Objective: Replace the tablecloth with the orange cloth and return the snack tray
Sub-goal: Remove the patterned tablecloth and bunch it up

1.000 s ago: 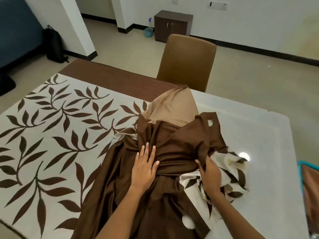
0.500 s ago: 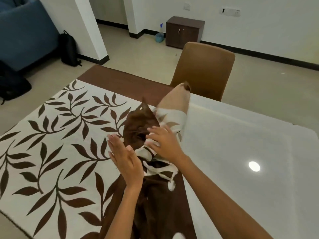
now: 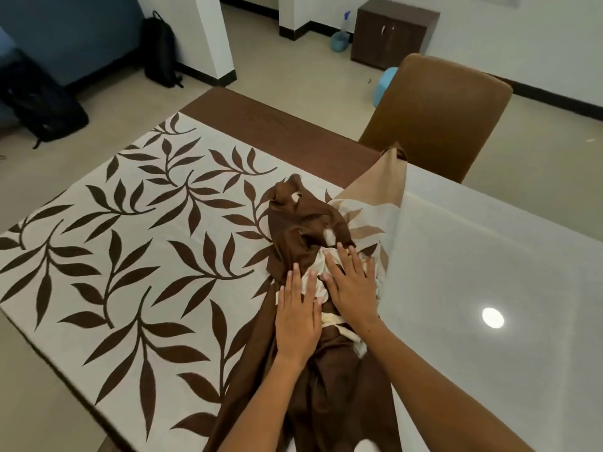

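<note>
A cream tablecloth with brown leaf print still covers the left half of the table. Its right part is bunched into a brown and cream ridge running down the table's middle, with a tan underside flap turned up at the far end. My left hand lies flat, fingers spread, on the brown folds. My right hand presses flat on the cream crumple beside it. The bare glossy white tabletop shows on the right. No orange cloth or snack tray is in view.
A brown chair stands at the far side of the table. Behind it are a light blue bin and a dark wooden cabinet. Black bags and a blue sofa are at the far left.
Both hands pushed the bunched cloth leftward, uncovering more white tabletop. The right hand went from gripping the crumple to lying flat on it beside the left.
</note>
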